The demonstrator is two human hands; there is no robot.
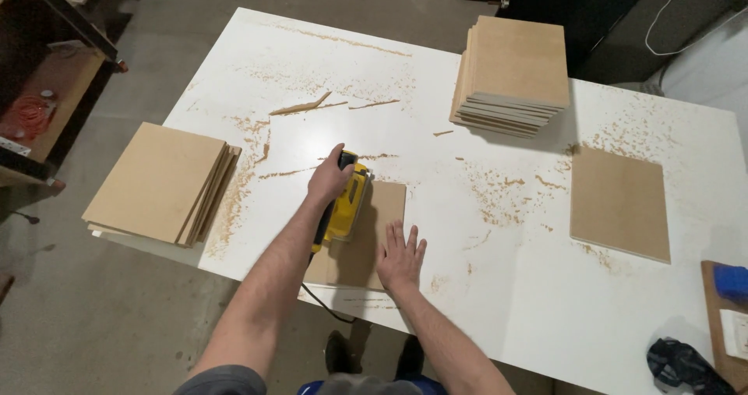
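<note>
The left hand (328, 178) is wrapped with fingers curled around the top of a yellow sander (346, 206), which rests on a brown board (374, 231) lying at the near edge of the white table (499, 301). The right hand (400, 259) lies flat on the board, fingers spread. Bare tabletop, dusted with sawdust, lies open to the right as far as a single panel (619, 202). The sander's base is hidden, and its cord (326, 308) drops below the table edge.
</note>
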